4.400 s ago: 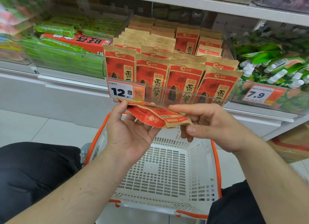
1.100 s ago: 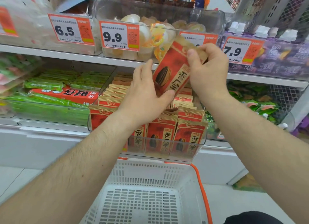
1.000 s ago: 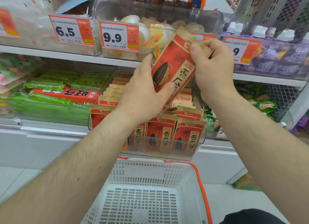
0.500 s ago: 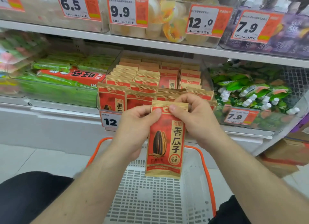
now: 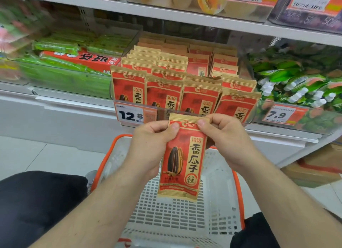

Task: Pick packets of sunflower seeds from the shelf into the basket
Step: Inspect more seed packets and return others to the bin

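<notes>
While half a second back it hung higher, packet (image 5: 182, 161) now lower over basket (image 5: 218, 175) | left hand (image 5: 149, 146), right hand (image 5: 225, 138) pinch top corners | drop likely next

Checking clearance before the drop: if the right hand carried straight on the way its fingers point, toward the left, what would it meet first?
Most likely the left hand, pinching the same packet top beside the right hand; depth between them is unclear.
</notes>
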`<state>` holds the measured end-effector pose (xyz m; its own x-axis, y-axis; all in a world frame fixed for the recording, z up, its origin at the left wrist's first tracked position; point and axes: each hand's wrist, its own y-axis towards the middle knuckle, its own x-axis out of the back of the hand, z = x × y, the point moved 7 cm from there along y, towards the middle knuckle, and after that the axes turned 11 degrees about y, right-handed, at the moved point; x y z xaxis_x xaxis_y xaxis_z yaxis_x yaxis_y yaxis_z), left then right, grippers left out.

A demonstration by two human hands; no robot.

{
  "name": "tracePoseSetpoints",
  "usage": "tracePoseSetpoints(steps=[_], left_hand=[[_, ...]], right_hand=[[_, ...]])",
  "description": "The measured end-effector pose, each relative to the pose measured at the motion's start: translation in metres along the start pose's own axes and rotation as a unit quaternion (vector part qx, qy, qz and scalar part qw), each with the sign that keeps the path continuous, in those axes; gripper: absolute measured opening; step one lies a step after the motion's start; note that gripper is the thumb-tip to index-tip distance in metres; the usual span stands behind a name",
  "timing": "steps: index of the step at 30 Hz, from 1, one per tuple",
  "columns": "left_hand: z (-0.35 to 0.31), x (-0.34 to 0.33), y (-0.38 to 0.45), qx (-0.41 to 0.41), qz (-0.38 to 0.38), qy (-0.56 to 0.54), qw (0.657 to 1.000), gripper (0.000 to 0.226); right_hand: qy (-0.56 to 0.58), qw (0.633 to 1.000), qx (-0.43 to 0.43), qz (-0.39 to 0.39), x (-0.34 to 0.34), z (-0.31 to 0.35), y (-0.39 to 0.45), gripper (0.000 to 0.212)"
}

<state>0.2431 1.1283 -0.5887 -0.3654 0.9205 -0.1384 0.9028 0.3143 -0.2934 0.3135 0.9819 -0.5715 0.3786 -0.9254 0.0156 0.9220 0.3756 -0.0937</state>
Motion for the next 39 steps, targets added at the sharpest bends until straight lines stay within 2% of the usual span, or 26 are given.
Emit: tracePoseSetpoints(steps=[3, 7, 10, 14, 19, 25, 32, 35, 39], left_hand=[[0.002, 0.004, 0.001, 0.005, -0.016, -0.016, 1.000, 0.013], [0.004, 0.004, 0.001, 0.003, -0.018, -0.020, 1.000, 0.011], [0.005, 0.003, 0.001, 0.006, -0.022, -0.027, 0.999, 0.010], [0.005, 0.005, 0.001, 0.004, -0.025, -0.037, 0.999, 0.010], [0.006, 0.005, 0.000, 0.002, -0.024, -0.033, 0.999, 0.010], [0.007, 0.008, 0.001, 0.010, -0.037, -0.040, 0.998, 0.010], [0.008, 0.010, 0.002, 0.015, -0.038, -0.054, 0.998, 0.009], [0.010, 0.011, 0.003, 0.022, -0.040, -0.068, 0.997, 0.009], [0.012, 0.014, 0.004, 0.028, -0.048, -0.080, 0.995, 0.010]], right_hand=[[-0.032, 0.999, -0.015, 0.032, -0.003, -0.006, -0.003, 0.015], [-0.029, 0.999, 0.008, 0.015, 0.000, -0.005, -0.002, 0.021], [-0.026, 0.999, -0.012, 0.026, -0.001, -0.008, -0.003, 0.019], [-0.071, 0.994, -0.052, 0.065, -0.002, -0.015, -0.008, 0.026], [-0.083, 0.994, -0.033, 0.063, -0.002, -0.012, -0.010, 0.026], [-0.114, 0.984, -0.088, 0.109, -0.007, -0.019, -0.015, 0.027], [-0.135, 0.981, -0.080, 0.111, -0.009, -0.018, -0.016, 0.032], [-0.128, 0.976, -0.105, 0.139, -0.013, -0.020, -0.020, 0.026], [-0.152, 0.968, -0.112, 0.168, -0.015, -0.020, -0.023, 0.035]])
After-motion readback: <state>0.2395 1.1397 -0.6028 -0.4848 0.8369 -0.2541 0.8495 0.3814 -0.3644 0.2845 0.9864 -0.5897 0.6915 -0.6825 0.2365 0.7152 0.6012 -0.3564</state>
